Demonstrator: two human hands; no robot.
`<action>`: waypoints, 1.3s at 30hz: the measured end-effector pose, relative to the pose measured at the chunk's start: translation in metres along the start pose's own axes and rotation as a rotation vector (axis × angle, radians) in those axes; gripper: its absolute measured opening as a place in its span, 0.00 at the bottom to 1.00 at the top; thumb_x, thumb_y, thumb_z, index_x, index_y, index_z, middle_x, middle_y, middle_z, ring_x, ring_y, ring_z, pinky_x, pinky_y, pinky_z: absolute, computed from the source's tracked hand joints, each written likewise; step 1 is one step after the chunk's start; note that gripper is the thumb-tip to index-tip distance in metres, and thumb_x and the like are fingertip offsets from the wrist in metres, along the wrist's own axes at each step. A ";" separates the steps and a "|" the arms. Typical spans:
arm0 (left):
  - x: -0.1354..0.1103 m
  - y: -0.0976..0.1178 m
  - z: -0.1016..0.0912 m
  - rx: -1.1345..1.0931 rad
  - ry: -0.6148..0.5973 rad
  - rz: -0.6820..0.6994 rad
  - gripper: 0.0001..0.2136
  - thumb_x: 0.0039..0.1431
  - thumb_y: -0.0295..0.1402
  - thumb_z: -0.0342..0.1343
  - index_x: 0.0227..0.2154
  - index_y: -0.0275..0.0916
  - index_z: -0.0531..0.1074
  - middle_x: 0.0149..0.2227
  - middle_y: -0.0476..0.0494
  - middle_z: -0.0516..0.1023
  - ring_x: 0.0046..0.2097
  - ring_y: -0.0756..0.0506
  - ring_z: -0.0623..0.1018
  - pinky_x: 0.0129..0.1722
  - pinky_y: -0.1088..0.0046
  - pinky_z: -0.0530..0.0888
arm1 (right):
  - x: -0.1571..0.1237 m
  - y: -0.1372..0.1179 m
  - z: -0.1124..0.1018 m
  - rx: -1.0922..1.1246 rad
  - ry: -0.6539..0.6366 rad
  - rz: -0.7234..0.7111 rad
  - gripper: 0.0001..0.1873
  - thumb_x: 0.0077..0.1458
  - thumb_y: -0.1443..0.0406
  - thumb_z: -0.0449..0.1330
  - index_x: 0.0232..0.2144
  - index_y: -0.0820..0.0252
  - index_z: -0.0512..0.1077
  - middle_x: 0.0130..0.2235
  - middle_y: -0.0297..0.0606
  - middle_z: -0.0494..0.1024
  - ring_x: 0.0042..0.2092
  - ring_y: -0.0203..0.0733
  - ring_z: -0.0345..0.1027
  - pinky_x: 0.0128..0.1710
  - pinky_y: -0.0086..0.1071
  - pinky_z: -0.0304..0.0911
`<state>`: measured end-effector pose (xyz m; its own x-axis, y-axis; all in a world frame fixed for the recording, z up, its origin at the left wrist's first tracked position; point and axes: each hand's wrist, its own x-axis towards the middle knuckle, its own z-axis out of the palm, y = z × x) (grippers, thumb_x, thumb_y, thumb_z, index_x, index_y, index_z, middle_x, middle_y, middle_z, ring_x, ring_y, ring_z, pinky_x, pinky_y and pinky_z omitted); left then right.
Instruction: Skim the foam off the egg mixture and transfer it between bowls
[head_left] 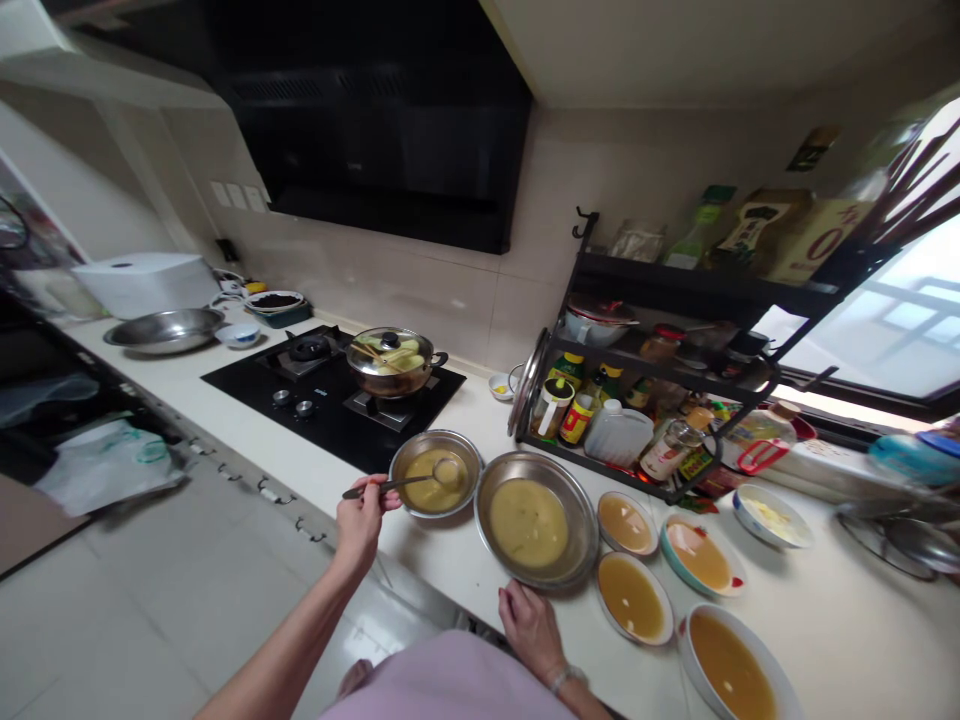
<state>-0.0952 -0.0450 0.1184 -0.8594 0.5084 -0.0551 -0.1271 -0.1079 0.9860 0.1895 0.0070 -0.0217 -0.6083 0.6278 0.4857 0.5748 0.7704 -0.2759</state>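
Note:
My left hand (361, 520) is closed around the dark handle of a ladle (405, 484). The ladle's bowl is in the yellowish liquid of a smaller metal basin (475, 470). Beside it on the right stands a larger metal basin (585, 535), also holding yellowish liquid. My right hand (531, 622) rests at the counter's front edge, just below the larger basin, with fingers curled in and no object visible in them. Right of the basins, several bowls hold orange-brown liquid, among them a white bowl (666, 622) and a green-rimmed bowl (666, 550).
A lidded pot (388, 378) with pale green pieces inside sits on the gas stove (322, 425). Behind the bowls stands a black rack (667, 375) of bottles and jars. A wide metal pan (165, 332) lies far left. A range hood (390, 130) hangs above.

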 end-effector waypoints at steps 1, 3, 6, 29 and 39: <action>-0.001 0.002 0.002 -0.008 -0.008 0.001 0.10 0.51 0.37 0.51 0.33 0.35 0.68 0.20 0.49 0.76 0.22 0.45 0.79 0.26 0.67 0.77 | 0.000 0.000 0.000 -0.001 -0.005 0.002 0.15 0.62 0.66 0.46 0.25 0.57 0.65 0.22 0.32 0.70 0.24 0.33 0.65 0.27 0.28 0.48; -0.004 0.005 0.005 -0.022 -0.027 -0.001 0.11 0.51 0.38 0.52 0.33 0.35 0.68 0.20 0.49 0.76 0.22 0.46 0.78 0.26 0.67 0.77 | -0.001 0.000 0.001 -0.003 -0.015 0.002 0.15 0.62 0.66 0.46 0.25 0.57 0.66 0.22 0.32 0.70 0.24 0.33 0.65 0.27 0.28 0.48; -0.012 0.010 0.012 -0.042 -0.076 -0.005 0.12 0.53 0.39 0.52 0.34 0.35 0.68 0.20 0.49 0.75 0.22 0.46 0.78 0.27 0.67 0.77 | -0.001 0.001 0.002 -0.013 -0.021 0.003 0.16 0.63 0.66 0.45 0.25 0.57 0.66 0.22 0.32 0.70 0.24 0.33 0.65 0.27 0.28 0.48; -0.027 -0.005 0.015 0.253 -0.296 0.456 0.10 0.63 0.36 0.44 0.39 0.39 0.68 0.25 0.48 0.74 0.25 0.48 0.77 0.27 0.72 0.76 | -0.004 0.003 0.006 -0.027 -0.028 0.000 0.19 0.65 0.64 0.42 0.26 0.58 0.67 0.23 0.33 0.71 0.25 0.33 0.65 0.28 0.29 0.48; 0.005 -0.024 -0.020 0.427 -0.153 0.321 0.12 0.57 0.41 0.47 0.35 0.39 0.69 0.21 0.50 0.75 0.23 0.46 0.79 0.25 0.71 0.75 | -0.003 0.002 0.005 -0.030 -0.018 0.004 0.19 0.65 0.64 0.42 0.25 0.58 0.66 0.22 0.33 0.71 0.24 0.33 0.65 0.28 0.29 0.48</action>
<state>-0.1061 -0.0568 0.0917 -0.7361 0.6286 0.2510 0.3691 0.0620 0.9273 0.1896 0.0075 -0.0276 -0.6158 0.6328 0.4693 0.5932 0.7645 -0.2524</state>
